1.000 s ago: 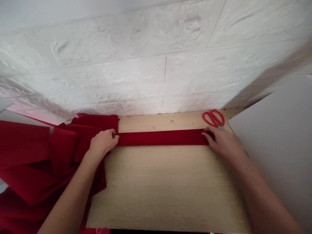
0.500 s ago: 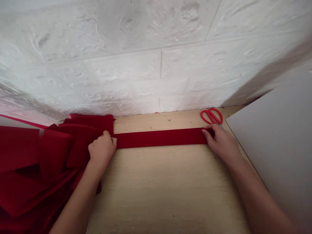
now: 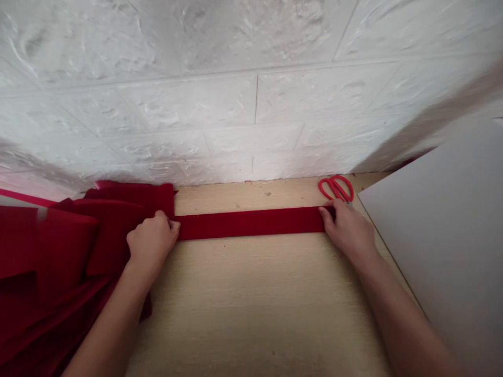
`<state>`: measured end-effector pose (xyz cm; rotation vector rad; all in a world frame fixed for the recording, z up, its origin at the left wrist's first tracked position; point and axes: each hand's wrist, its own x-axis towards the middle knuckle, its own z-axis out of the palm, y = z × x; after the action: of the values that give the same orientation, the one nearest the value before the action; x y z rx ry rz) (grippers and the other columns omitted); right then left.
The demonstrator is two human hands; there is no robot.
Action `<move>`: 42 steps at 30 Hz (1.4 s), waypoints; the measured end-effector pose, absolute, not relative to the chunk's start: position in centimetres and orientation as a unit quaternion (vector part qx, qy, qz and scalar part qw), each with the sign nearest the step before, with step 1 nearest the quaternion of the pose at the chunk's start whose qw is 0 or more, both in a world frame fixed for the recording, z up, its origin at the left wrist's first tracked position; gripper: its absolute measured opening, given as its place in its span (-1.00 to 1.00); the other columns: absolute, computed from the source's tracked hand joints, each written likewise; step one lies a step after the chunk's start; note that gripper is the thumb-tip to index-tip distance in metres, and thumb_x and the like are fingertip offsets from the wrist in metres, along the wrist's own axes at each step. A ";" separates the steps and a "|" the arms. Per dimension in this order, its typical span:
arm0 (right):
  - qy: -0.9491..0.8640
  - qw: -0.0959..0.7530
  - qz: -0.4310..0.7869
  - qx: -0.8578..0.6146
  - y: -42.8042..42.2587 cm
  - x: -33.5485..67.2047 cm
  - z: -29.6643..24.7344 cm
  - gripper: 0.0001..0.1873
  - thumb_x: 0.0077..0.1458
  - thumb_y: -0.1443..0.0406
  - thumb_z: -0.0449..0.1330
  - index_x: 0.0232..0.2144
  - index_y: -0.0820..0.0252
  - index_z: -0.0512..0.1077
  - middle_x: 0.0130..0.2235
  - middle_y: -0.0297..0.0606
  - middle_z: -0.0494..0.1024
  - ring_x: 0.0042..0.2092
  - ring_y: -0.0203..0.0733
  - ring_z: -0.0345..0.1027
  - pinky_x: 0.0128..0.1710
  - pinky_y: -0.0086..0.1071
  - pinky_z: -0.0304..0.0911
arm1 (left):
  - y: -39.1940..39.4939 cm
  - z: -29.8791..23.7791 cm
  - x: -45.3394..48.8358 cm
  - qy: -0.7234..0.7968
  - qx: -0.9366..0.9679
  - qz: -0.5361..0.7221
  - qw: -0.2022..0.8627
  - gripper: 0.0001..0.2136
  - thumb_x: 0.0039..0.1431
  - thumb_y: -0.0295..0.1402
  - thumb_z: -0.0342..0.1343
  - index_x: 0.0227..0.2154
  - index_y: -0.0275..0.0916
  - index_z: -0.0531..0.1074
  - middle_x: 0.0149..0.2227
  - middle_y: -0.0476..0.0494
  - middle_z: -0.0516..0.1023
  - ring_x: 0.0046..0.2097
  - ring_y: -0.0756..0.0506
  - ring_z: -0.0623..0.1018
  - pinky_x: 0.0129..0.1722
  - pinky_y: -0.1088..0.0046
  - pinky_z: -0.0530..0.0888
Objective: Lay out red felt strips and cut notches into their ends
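A band of dark red felt-like fabric [image 3: 251, 222] lies flat across the light wooden tabletop [image 3: 255, 298], near the wall. My left hand [image 3: 152, 243] grips the band at its left end, where it runs into a loose heap of the same red fabric [image 3: 58, 246]. My right hand [image 3: 348, 230] pinches the band's right end with its fingertips. Just beyond my right hand lie red-handled scissors [image 3: 336, 188], not touched by it.
A white embossed brick-pattern wall [image 3: 251, 94] rises behind the tabletop's far edge. A grey board [image 3: 440, 230] stands at the right, beside the table. The red fabric heap spreads over the left side and hangs past the table's edge.
The whole view has slid slightly left as my head turned. Both hands keep hold of the band, and the scissors stay in place on the table.
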<state>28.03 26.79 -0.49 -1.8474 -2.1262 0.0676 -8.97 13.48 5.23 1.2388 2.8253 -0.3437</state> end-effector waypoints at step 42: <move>-0.758 0.232 -0.094 -0.602 25.5 27.8 -0.5 -0.61 0.34 0.26 -0.04 -0.18 0.21 0.60 -0.15 -0.02 0.61 -0.11 0.11 0.42 -0.22 -0.12 0.29 | 11.6 1.5 -8.9 0.823 0.550 0.074 -0.122 -0.67 0.31 -0.50 -0.16 -0.24 -0.17 0.54 -0.13 -0.16 0.63 0.00 -0.22 0.50 -0.17 0.30 0.41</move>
<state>27.79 25.55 -0.47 -1.6534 -2.0834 -0.2593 -8.89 11.62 1.54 1.8776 2.8076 0.2537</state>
